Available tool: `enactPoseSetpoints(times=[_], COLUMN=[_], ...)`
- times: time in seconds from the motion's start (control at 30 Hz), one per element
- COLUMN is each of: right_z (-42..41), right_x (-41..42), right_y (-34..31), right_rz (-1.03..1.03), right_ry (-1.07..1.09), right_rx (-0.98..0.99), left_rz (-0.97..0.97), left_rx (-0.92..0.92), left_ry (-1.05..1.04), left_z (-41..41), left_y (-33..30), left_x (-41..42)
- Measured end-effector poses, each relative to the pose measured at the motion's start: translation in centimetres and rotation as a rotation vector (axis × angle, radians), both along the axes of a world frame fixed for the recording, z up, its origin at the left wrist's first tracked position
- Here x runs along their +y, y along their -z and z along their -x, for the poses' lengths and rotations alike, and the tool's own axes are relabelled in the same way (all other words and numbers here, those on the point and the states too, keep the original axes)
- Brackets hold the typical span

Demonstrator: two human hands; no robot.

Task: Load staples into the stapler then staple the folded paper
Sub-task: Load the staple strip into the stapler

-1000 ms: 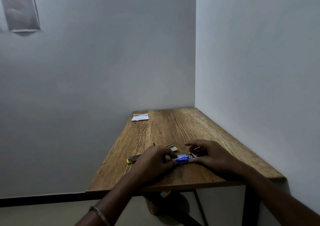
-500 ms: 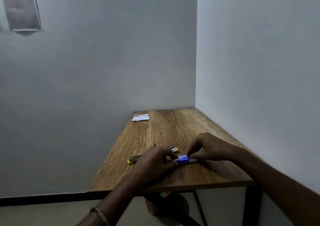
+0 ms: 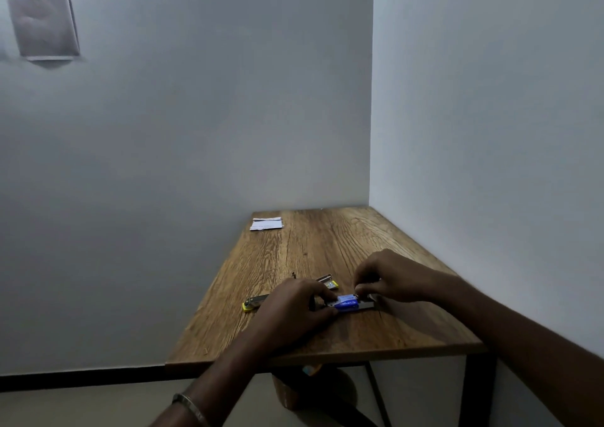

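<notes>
**A:** Sweep left to right for me. What do you count?

**B:** In the upper left of the frame I see one grey panel (image 3: 42, 15) on the wall. Low in the frame, one wooden counter (image 3: 327, 250) fills the corner where the two walls meet. At its far left corner lies one folded paper (image 3: 266, 223), white, flat, well apart from everything else.

**A:** And nearer the front edge?

**B:** One yellow-ended metal piece (image 3: 253, 303) lies flat, poking out to the left from behind the left hand (image 3: 294, 309). I can't tell what it is. Just past that hand's knuckles sits one small yellow-and-silver item (image 3: 329, 282), and left of it a tiny dark bit I can't make out. One bangle (image 3: 189, 408) circles the left wrist.

**A:** Where's the stapler?

**B:** One blue stapler (image 3: 349, 304) lies on the counter between the two hands, lower centre. The left hand is closed over its left end, thumb and fingers touching it, pinning it down. The right hand (image 3: 389, 276) sits at its right end, fingertips pinched together on a small metal part there. Whether that's staples, I can't tell.
</notes>
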State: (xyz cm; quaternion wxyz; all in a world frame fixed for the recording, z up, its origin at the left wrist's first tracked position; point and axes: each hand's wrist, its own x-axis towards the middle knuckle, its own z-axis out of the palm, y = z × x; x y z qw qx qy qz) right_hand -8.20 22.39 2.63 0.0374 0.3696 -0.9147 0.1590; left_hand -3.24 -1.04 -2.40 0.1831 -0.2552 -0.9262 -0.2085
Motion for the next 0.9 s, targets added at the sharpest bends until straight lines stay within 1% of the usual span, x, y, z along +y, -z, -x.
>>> enactPoseSetpoints(times=[0.1, 0.3, 0.4, 0.47, 0.53, 0.67, 0.8, 0.9], right_z=[0.1, 0.1, -0.2, -0.2, -0.2, -0.3, -0.2, -0.2], right_x=[0.3, 0.7, 0.7, 0.7, 0.7, 0.6, 0.4, 0.4], right_y=[0.8, 2.3, 3.2, 3.7, 3.7, 3.6, 3.7, 3.7], right_rz=[0.155, 0.427, 0.658, 0.778, 0.839, 0.969, 1.064, 1.157], right_ry=[0.053, 0.124, 0.146, 0.184, 0.204, 0.198, 0.176, 0.178], right_rx=[0.015, -0.048, -0.190, -0.165, -0.155, -0.369, -0.488, -0.522], left_rz=[0.002, 0.008, 0.014, 0.018, 0.022, 0.016, 0.003, -0.116], left_rx=[0.003, 0.010, 0.024, 0.028, 0.027, 0.022, 0.007, 0.066], left_ry=[-0.004, 0.005, -0.002, -0.002, -0.002, -0.002, 0.011, 0.006], left_z=[0.0, -0.1, 0.0, 0.1, 0.1, 0.0, -0.1, -0.6], left_y=[-0.1, -0.1, 0.0, 0.0, 0.0, 0.0, -0.2, -0.4], left_x=[0.0, 0.1, 0.1, 0.1, 0.1, 0.0, 0.0, 0.1])
